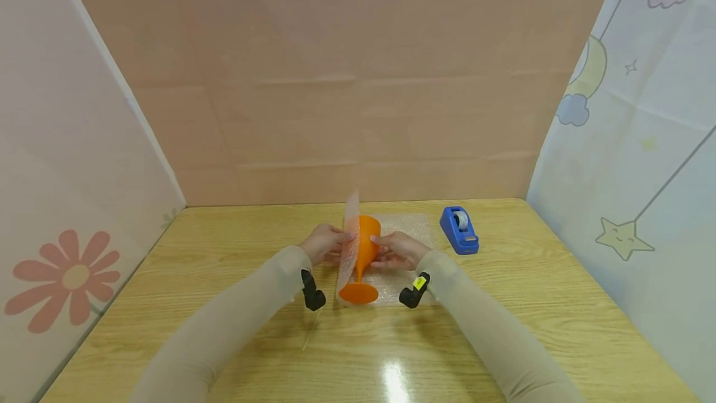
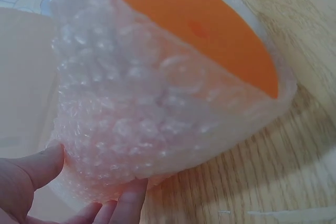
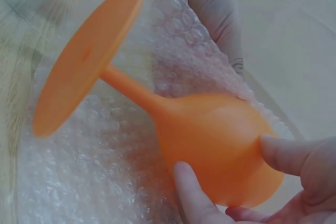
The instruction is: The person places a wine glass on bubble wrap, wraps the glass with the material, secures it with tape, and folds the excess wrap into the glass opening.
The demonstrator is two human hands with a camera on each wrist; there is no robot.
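An orange wine glass lies on its side over a sheet of bubble wrap, its round foot toward the person. My right hand grips the bowl, thumb on one side and fingers on the other, as the right wrist view shows. On the left, my left hand pinches the raised edge of the wrap and holds it up along the glass. In the left wrist view the lifted bubble wrap covers part of the orange foot; the bowl is hidden there.
A blue tape dispenser with a roll of clear tape stands to the right of the wrap. The wooden table meets a pinkish backdrop behind and printed panels at both sides. A thin clear strip lies near the left forearm.
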